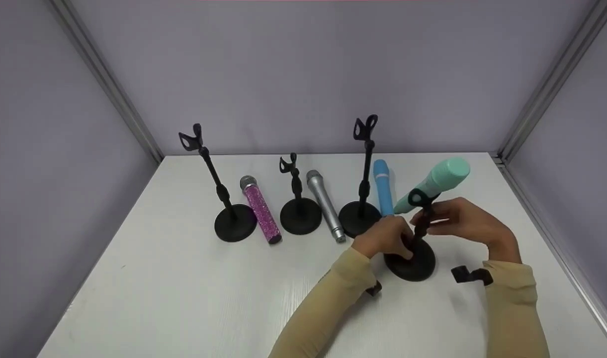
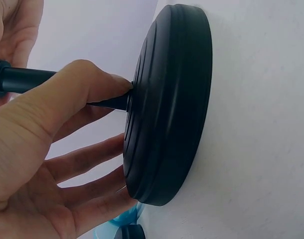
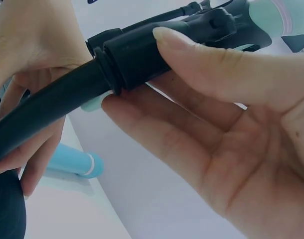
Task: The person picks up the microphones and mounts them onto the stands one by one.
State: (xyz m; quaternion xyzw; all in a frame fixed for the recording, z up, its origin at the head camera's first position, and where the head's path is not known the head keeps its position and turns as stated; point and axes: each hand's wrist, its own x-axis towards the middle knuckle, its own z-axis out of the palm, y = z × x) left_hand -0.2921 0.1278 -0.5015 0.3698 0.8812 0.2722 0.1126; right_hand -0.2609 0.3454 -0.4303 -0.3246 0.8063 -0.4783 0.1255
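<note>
A mint-green microphone [image 1: 447, 175] sits tilted in the clip of a black microphone stand [image 1: 413, 268] at the right. My left hand [image 1: 386, 235] grips this stand's pole low down; in the left wrist view the thumb presses where the pole meets the round base [image 2: 172, 109], with other fingers touching its edge. Higher up, my right hand [image 1: 465, 224] holds the pole's thicker collar [image 3: 137, 57] between thumb and fingers, just below the clip. A blue microphone [image 1: 383, 186] lies behind the left hand, its lower end hidden there.
Three more black stands, a left one [image 1: 235, 223], a short one [image 1: 301, 217] and a tall one [image 1: 359, 219], have bare clips. A pink glittery microphone [image 1: 263, 213] and a silver microphone [image 1: 325, 205] lie between them on the white table [image 1: 184, 298]. Pale walls enclose the back and sides.
</note>
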